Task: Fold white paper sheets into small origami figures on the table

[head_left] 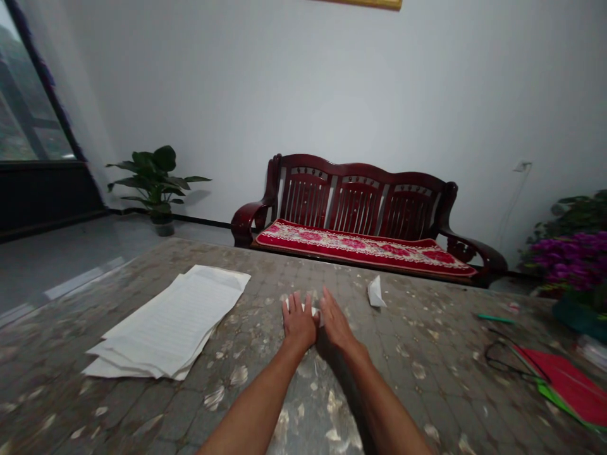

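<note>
Under my left hand (300,325) lies a small piece of folded white paper (308,309), mostly hidden by the palm and fingers. That hand is flat with its fingers spread, pressing the paper to the table (265,360). Just to its right, my right hand (336,321) is held on edge with straight fingers, its thumb side close to the paper's right end; whether it touches the paper I cannot tell. Farther right stands a folded white paper shape (376,292) with a pointed top. On the left side rests a stack of lined white sheets (175,319).
At the right are a green pen (496,319), dark-framed glasses (502,360), a red folder (569,382) and purple flowers (571,259). Beyond the table stands a wooden bench (355,196) with a red patterned cover. A potted plant (159,180) is at the back left.
</note>
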`<state>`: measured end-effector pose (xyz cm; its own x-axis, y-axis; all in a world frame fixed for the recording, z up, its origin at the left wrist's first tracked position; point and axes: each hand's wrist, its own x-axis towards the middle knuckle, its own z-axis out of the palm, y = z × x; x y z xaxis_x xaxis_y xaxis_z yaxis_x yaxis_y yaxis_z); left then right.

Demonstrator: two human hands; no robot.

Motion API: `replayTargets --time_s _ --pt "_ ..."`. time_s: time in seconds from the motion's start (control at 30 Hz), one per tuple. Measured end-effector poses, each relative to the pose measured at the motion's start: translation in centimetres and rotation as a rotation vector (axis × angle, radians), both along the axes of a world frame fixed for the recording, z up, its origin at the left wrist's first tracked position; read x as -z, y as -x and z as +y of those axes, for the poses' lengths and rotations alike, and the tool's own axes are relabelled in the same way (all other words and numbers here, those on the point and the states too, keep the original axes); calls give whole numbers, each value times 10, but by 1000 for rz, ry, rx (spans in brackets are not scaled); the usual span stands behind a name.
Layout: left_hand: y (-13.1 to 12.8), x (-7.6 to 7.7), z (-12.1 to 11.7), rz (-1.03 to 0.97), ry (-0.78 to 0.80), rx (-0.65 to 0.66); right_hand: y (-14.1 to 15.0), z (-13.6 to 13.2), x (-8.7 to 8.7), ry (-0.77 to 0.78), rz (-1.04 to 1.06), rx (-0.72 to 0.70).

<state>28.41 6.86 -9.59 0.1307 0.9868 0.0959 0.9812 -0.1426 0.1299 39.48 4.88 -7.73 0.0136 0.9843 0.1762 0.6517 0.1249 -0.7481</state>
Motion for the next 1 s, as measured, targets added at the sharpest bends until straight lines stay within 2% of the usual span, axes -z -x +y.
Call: replayTargets --time_s 0.1,0.17,0.33,0.53,0.77,1.0 --pt "6 3 2 36 37 66 27 6 10 47 181 -67" --pt "11 6 4 36 39 105 33 7 13 101 175 -81" --pt "21 11 10 -33 -9 163 27 1 10 161 -110 -48" --pt "31 5 12 -44 2 156 18 -10 4 200 -459 -23" --pt "34 1 14 -41 -22 136 9 -16 2 201 -612 -29" --pt "54 6 29 -25 -24 108 5 -17 9 201 -668 7"
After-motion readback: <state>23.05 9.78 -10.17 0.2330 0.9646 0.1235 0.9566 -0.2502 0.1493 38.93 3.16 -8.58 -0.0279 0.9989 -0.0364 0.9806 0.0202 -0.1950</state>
